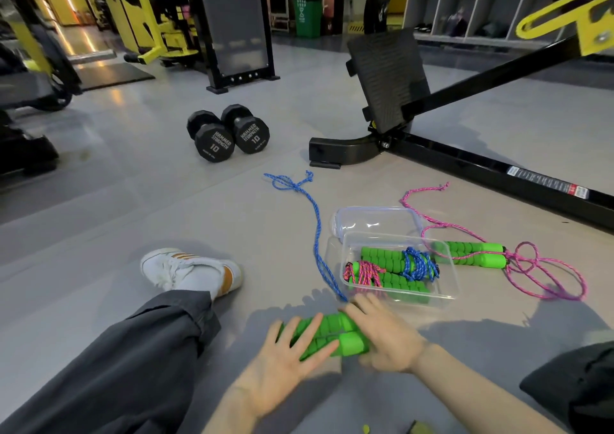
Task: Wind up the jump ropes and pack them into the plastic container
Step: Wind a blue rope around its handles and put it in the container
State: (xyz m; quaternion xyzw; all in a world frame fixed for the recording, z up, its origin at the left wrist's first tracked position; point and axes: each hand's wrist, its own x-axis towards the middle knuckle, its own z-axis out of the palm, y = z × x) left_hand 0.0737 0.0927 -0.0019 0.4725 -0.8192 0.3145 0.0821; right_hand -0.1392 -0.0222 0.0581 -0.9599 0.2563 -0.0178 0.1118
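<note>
The fingers of the left hand (288,350) are spread wide and flat, pressing down on the near end of a pair of green foam handles (332,335) that lie side by side on the grey floor (166,201); the hand is not closed around them. The right hand (382,330) lies over the right end of the same handles with its fingers curled loosely across the top, and whether it truly grips them I cannot tell. From under the right fingertips a blue rope (317,234) runs away across the floor to the far side and ends in a loose knotted tangle. Just beyond the right hand stands a clear plastic container (452,267), open, holding two wound ropes: one bundle of green handles wrapped in blue cord (415,262) at the far side and one wrapped in pink cord (365,275) nearer. The clear lid (375,221) lies flat on the floor, touching the container's far edge. To the right of the container a pink rope (545,274) lies unwound in loose loops, its green handles (471,252) together beside the container wall. On the left a leg in dark trousers (116,367) stretches out, ending in a white shoe (192,272). Farther off, two black dumbbells (229,134) sit together, and the black frame of a gym machine (465,157) crosses the floor at the far right.
</note>
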